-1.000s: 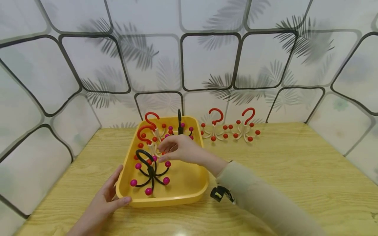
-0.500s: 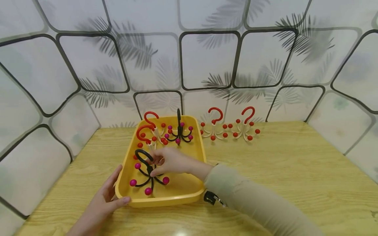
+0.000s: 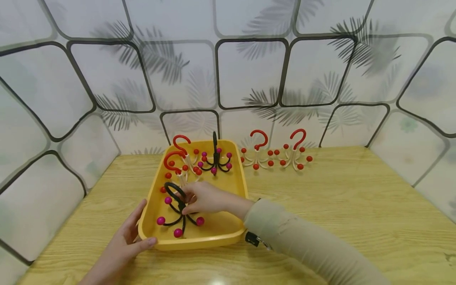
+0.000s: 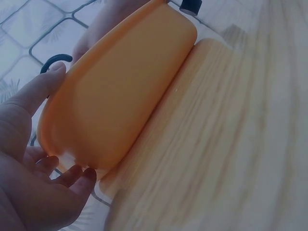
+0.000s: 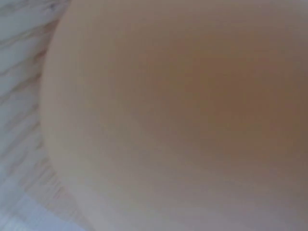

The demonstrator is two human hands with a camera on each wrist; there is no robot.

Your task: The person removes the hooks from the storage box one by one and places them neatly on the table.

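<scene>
In the head view, my left hand (image 3: 126, 241) grips the near left corner of a yellow plastic tray (image 3: 199, 240), thumb on its rim. The left wrist view shows the same hand (image 4: 38, 159) with its fingers round the tray's outer wall (image 4: 115, 91). Inside the tray, my right hand (image 3: 206, 198) pinches the stem of a black multi-arm hook hanger (image 3: 174, 189) with pink ball tips. That hanger stands upright, and my fingers cover some of its arms. A blurred surface fills most of the right wrist view, so the grasp is hidden there.
Two red-hooked hangers (image 3: 171, 160) with cream arms stand at the tray's left. Another black hanger (image 3: 215, 158) is at its far end. Two more red-hooked hangers (image 3: 298, 138) stand on the wooden table (image 3: 338, 206) behind right, close to the patterned backdrop (image 3: 253, 75).
My right hand has come down and left from above the tray onto the near black hanger's stem, and that hanger has shifted slightly. The left hand stays on the tray corner.
</scene>
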